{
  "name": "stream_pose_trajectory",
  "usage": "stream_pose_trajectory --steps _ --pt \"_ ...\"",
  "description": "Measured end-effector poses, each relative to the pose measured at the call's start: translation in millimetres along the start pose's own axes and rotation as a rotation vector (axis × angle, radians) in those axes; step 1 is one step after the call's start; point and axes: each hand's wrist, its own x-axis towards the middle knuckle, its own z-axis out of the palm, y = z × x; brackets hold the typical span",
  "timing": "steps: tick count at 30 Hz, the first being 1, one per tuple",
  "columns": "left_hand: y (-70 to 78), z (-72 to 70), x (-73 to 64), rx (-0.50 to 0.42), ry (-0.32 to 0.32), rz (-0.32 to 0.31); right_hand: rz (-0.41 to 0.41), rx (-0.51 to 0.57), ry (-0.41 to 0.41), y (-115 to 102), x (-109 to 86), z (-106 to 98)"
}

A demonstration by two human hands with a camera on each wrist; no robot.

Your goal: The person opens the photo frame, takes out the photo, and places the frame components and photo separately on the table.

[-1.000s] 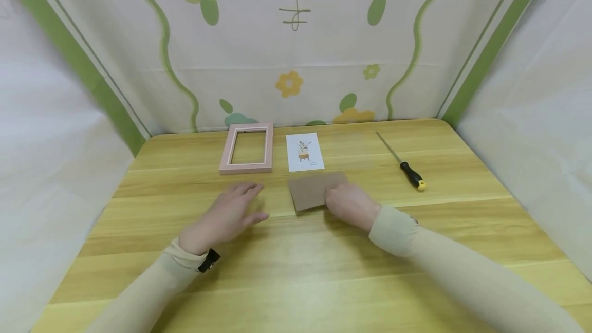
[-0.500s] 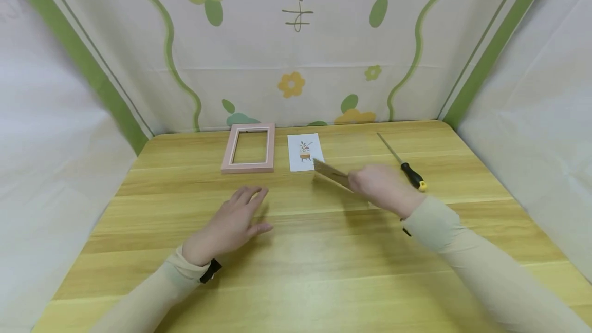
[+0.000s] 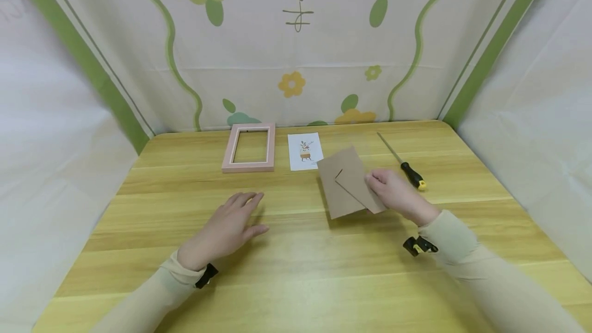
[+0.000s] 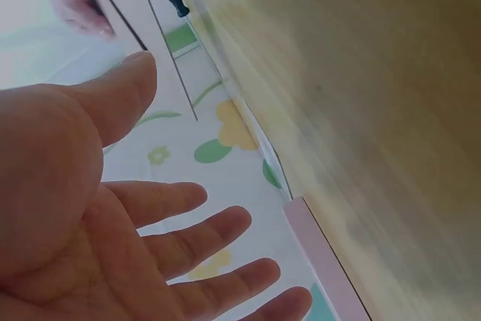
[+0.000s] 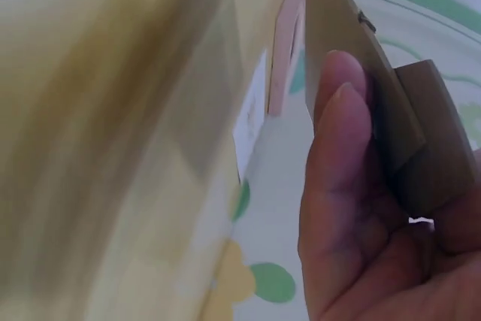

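Note:
My right hand (image 3: 399, 194) pinches the brown picture frame backing board (image 3: 339, 181) by its right side and holds it tilted above the table. A folding stand flap (image 3: 363, 189) shows on the board's near face; in the right wrist view it sticks out from the backing board (image 5: 342, 43) by the fingers. My left hand (image 3: 224, 230) hovers over the table's left half, fingers spread and holding nothing. Beyond it lies a pink picture frame (image 3: 225, 153) with an open middle. A white card (image 3: 296, 158) with a printed potted plant lies beside the frame, close to the board's corner.
A screwdriver (image 3: 411, 174) with a black and yellow handle lies at the right. What looks like a faint clear sheet (image 5: 203, 238) lies past the card. The wooden table (image 3: 287, 281) ends at a flower-printed cloth (image 3: 250, 66) behind.
My right hand has lifted the backing board off the table, moved it to the right and turned it so the flap side shows. My left hand has stayed nearly still.

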Motion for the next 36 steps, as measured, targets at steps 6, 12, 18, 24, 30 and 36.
stream_pose_trajectory --steps 6,12,18,24,30,36 --pt "-0.7 -2.1 1.8 -0.001 0.016 0.011 0.051 0.027 -0.015 4.3 2.4 15.3" --pt "-2.9 -6.6 7.5 -0.001 0.025 -0.008 0.106 -0.182 -0.034 12.1 8.5 32.6" --pt "-5.4 -9.7 10.6 -0.018 0.012 -0.019 0.138 -0.338 -0.088 12.1 15.5 43.8" --pt "-5.5 -10.2 11.3 -0.037 -0.006 -0.031 0.123 -0.512 -0.114 7.6 21.8 50.3" --pt "-6.3 -9.7 13.7 -0.029 -0.005 -0.029 0.078 -0.655 -0.082 3.2 25.1 52.8" --pt "-7.2 -9.1 17.7 -0.024 -0.001 -0.024 0.061 -0.706 -0.059 0.8 26.2 50.3"
